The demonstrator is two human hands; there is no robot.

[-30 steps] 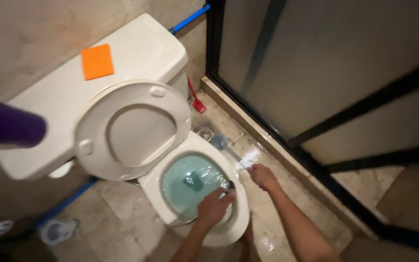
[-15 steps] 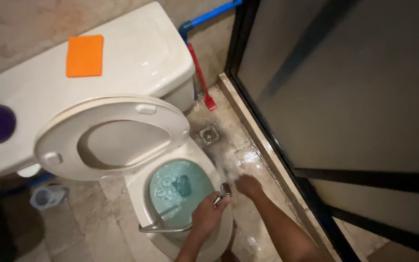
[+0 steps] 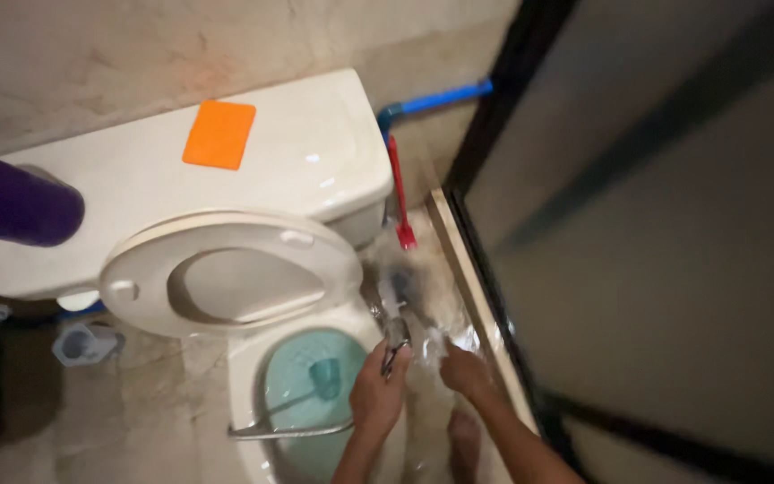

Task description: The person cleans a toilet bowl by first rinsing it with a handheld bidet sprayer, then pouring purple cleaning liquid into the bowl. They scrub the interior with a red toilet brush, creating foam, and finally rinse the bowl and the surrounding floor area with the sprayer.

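My left hand grips a metal spray nozzle over the right rim of the white toilet bowl. Its metal hose runs across the blue-green water. My right hand is closed around the pale handle of a brush. The brush's dark head lies blurred over the wet floor beside the bowl, just ahead of the nozzle. The two hands are close together. My bare foot stands on the wet tiles below them.
The seat and lid are raised against the tank, which carries an orange pad. A purple object juts in at the left. A red-handled tool and blue pipe are behind. A black-framed glass door fills the right.
The view has shifted left and down. My left hand has swung the nozzle from over the bowl toward the floor at the right. The brush now lies closer to the tank.
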